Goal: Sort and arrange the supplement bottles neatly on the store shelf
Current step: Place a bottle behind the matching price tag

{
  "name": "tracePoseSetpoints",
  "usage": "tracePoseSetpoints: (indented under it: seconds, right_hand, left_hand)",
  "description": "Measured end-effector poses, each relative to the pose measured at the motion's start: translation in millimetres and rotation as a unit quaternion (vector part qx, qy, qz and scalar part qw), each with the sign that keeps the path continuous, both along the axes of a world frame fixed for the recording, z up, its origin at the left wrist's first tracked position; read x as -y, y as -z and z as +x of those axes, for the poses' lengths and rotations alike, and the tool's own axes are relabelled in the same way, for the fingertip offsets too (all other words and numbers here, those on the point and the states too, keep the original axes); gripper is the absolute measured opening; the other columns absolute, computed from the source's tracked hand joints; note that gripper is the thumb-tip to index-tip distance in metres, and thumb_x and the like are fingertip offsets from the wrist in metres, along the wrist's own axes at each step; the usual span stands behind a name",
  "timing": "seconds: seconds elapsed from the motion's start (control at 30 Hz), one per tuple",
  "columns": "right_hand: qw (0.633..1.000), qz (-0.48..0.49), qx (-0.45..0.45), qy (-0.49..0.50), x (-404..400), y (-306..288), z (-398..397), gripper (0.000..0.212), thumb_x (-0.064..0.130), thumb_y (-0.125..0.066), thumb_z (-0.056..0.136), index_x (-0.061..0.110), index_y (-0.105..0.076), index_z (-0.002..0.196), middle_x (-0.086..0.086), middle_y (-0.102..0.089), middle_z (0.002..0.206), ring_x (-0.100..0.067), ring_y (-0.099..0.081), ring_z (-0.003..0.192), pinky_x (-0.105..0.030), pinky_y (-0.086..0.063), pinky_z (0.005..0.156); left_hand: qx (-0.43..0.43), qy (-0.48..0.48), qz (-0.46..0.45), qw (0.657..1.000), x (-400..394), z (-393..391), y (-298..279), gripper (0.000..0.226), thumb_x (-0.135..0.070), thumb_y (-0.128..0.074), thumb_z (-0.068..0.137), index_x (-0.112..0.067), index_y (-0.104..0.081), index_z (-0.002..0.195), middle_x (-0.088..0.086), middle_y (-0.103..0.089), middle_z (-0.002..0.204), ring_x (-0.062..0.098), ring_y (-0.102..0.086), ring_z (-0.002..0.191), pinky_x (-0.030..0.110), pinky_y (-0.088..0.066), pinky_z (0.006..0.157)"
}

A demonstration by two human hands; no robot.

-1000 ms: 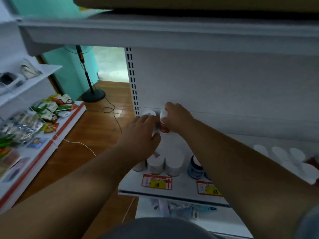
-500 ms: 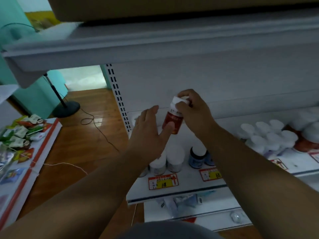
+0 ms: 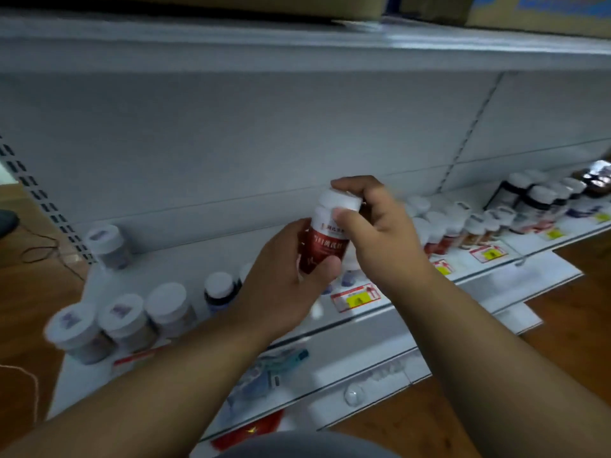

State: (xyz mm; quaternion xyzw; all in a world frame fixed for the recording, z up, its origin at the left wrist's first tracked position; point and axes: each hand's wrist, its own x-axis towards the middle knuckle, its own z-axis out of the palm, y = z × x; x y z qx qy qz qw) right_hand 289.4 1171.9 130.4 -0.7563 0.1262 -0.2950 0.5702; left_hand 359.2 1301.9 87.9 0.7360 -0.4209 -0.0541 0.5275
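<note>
Both hands on one red bottle, held in the air above the shelf, roughly mid-frame, tilted a bit with the cap toward the far right. Left hand wraps the lower body, thumb across the red label. Right hand grips the white cap, fingers curled over its top and thumb on the near side. Label has white print on red, too blurred to read. On the shelf, near left: three white-lidded jars in a row at the front edge, one more jar further back by the wall. A dark bottle with white cap stands just left of the left hand. Right of the hands: a cluster of white-capped red bottles in rows, then dark bottles further right. Yellow-and-red price tags along the shelf's front edge. Lower shelf below holds some blurred packets, can't tell what they are. Cardboard boxes sit on the top shelf at upper right. Wooden floor at left and right, with a cable on it at far left. Whole frame is motion-blurred.
</note>
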Motion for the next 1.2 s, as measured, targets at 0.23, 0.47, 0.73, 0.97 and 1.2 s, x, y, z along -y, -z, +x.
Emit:
tracePoseSetpoints:
  seconds: [0.23,0.47,0.73,0.97,1.2]
  right_hand:
    - [1.000,0.008,0.001,0.010,125,3,-76,0.023,0.017,-0.056,0.082,0.027,-0.061,0.101,0.008,-0.063,0.085,-0.008,-0.059,0.077,-0.033,-0.053,0.069]
    - [1.000,0.021,0.010,-0.015,207,0,-93,0.021,0.006,-0.059,0.091,0.018,-0.062,0.107,0.005,-0.065,0.090,-0.006,-0.062,0.081,-0.028,-0.055,0.075]
    - [0.997,-0.024,0.020,0.073,294,-5,-66,0.019,0.018,-0.067,0.088,0.027,-0.063,0.104,0.005,-0.068,0.097,-0.008,-0.066,0.087,-0.026,-0.056,0.075]
    - [0.995,-0.101,-0.020,0.015,356,9,-18,0.020,0.014,-0.070,0.084,0.021,-0.058,0.099,0.023,-0.060,0.096,0.013,-0.058,0.084,-0.008,-0.048,0.072]
    - [0.967,-0.217,-0.095,-0.094,394,37,11,0.023,0.021,-0.071,0.080,0.024,-0.060,0.100,0.015,-0.061,0.092,-0.002,-0.057,0.079,-0.017,-0.044,0.066]
  left_hand:
    - [-0.018,-0.024,0.030,0.999,133,-74,19,0.065,-0.071,-0.051,0.070,-0.038,-0.043,0.126,-0.014,-0.055,0.120,0.003,-0.053,0.108,0.031,-0.047,0.092]
    - [0.018,-0.034,0.057,0.998,211,-93,17,0.064,-0.071,-0.049,0.076,-0.037,-0.042,0.129,-0.013,-0.056,0.116,0.006,-0.055,0.105,0.038,-0.050,0.088]
    - [0.101,-0.144,0.071,0.982,278,-60,17,0.064,-0.057,-0.031,0.090,-0.015,-0.048,0.135,0.007,-0.054,0.127,0.021,-0.047,0.116,0.032,-0.037,0.098]
    - [0.187,-0.147,0.368,0.899,331,-47,26,0.074,-0.062,-0.028,0.094,-0.017,-0.017,0.152,0.005,-0.008,0.161,0.024,-0.010,0.147,0.038,-0.010,0.116]
    - [0.180,-0.184,0.495,0.830,346,-37,45,0.081,-0.068,-0.008,0.091,-0.018,0.003,0.153,0.005,0.010,0.161,0.022,0.009,0.148,0.042,0.002,0.120]
